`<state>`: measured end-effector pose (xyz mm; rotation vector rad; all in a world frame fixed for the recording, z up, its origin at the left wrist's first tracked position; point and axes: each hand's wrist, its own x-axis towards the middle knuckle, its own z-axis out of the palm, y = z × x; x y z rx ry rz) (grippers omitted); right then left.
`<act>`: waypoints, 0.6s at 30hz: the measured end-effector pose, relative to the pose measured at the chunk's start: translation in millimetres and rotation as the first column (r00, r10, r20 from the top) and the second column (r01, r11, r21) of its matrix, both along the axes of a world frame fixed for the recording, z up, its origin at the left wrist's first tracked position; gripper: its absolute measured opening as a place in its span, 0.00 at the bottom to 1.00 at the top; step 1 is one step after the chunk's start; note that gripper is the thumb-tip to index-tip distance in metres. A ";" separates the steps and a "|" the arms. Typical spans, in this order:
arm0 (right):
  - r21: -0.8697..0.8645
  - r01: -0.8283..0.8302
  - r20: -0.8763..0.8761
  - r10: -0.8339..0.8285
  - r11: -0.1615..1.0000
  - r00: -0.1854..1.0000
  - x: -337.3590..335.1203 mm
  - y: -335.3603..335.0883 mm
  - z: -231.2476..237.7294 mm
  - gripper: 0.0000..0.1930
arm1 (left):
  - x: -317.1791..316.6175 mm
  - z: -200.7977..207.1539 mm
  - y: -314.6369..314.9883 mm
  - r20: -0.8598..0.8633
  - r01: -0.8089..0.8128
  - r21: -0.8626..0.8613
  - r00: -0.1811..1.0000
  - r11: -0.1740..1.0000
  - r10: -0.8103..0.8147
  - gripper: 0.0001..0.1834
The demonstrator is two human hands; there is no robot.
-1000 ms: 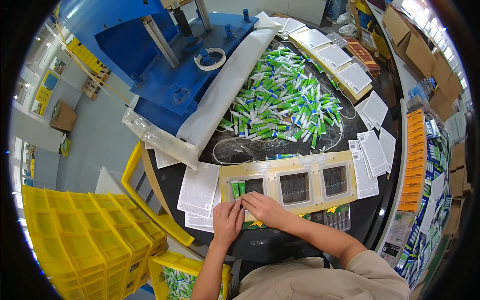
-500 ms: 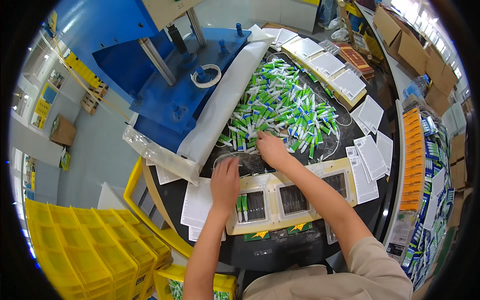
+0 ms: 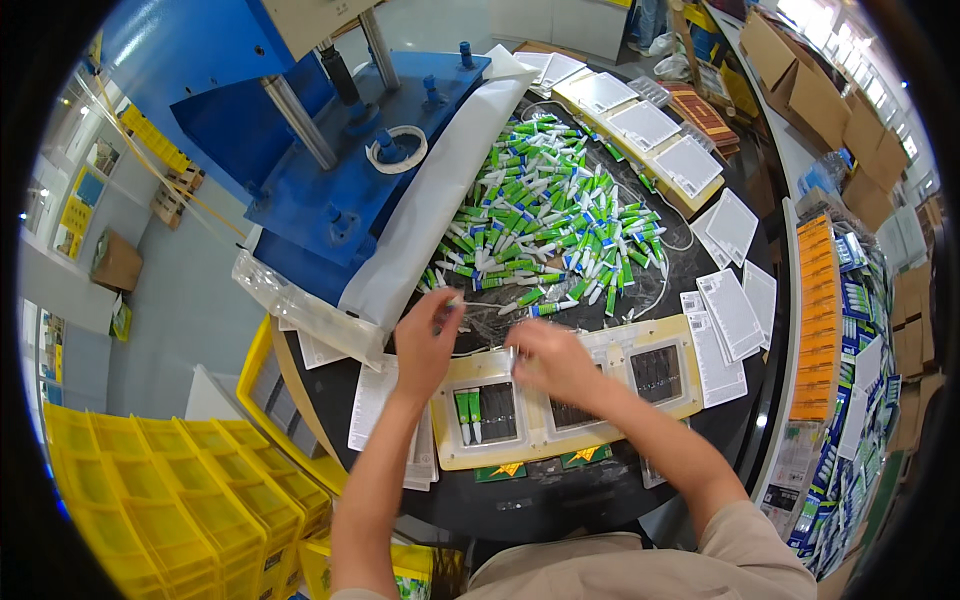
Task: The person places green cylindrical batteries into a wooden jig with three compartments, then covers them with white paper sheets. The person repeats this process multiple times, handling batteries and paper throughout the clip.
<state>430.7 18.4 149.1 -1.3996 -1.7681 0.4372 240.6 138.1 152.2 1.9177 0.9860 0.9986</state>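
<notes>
A large heap of small green-and-white tubes with blue parts lies on the black round table. In front of it sits a cream tray with clear blister pockets; two green tubes lie side by side in its left pocket. My left hand hovers by the heap's near left edge, fingers curled together, with a small pale bit at the tips. Above the tray's middle, my right hand is bent downward and partly blurred. Its fingers are drawn together around something pale that is too smeared to name.
A blue press stands at the left, with white sheeting along its edge. Another cream tray with white cards sits at the far right. Loose white cards lie by the table's right edge. Yellow crates stand at lower left.
My right hand has come back from the heap to above the tray. My left hand's fingers have curled in beside the heap. The whole view has shifted slightly.
</notes>
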 end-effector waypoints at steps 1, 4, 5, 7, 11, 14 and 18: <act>-0.055 -0.050 -0.052 0.047 0.997 0.998 -10.8 -21.5 0.6 0.13 | -14.8 2.3 -24.9 0.064 -0.060 -0.189 0.995 0.980 0.074 0.12; 0.120 -0.290 0.384 0.225 0.950 0.896 -29.7 -56.6 -9.0 0.15 | -51.8 4.1 -87.7 0.164 -0.135 -0.391 0.963 0.910 0.214 0.13; 0.128 -0.340 0.502 0.235 0.932 0.832 -35.9 -59.5 -15.1 0.15 | -56.8 2.1 -105.8 0.231 -0.171 -0.406 0.931 0.898 0.282 0.13; 0.111 -0.356 0.577 0.232 0.928 0.783 -46.1 -57.1 -27.1 0.17 | -70.6 1.9 -135.2 0.074 -0.292 -0.176 0.948 0.940 0.308 0.13; 0.093 -0.293 0.525 0.204 0.951 0.826 -53.0 -51.5 -33.1 0.18 | -75.0 -1.2 -169.8 -0.035 -0.344 0.111 0.936 0.932 0.350 0.15; 0.239 -0.175 0.349 0.084 0.955 0.933 -33.6 -47.4 -24.1 0.15 | -66.0 -7.3 -176.3 -0.074 -0.259 0.348 0.950 0.901 0.302 0.17; 0.182 0.259 0.289 -0.303 0.949 0.908 15.6 -7.4 -25.5 0.09 | -43.4 -22.7 -171.1 -0.231 -0.068 0.548 0.946 0.834 0.229 0.15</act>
